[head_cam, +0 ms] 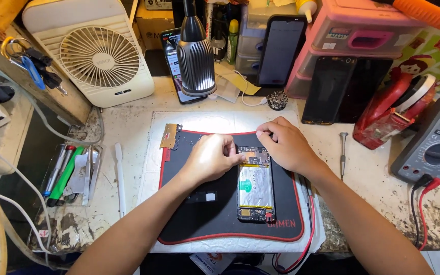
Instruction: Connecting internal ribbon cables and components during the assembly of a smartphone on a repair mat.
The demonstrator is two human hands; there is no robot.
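Currently: opened phone (255, 184), back off, on black mat (215, 214) at tabletop centre. Your left hand (211, 159) and right hand (285, 144) press its 12 o'clock end; grip contents: cannot tell. Step, judged: working upper board. Next needs steady fingertips.

A matt black mat (215, 214) with a red stitched edge lies on a stained, rough worktop (373, 198). The opened phone (255, 186) shows a silvery foil battery and bare metal parts; beside it, a white plastic fan (98, 56) and a ribbed metal lamp (195, 58).
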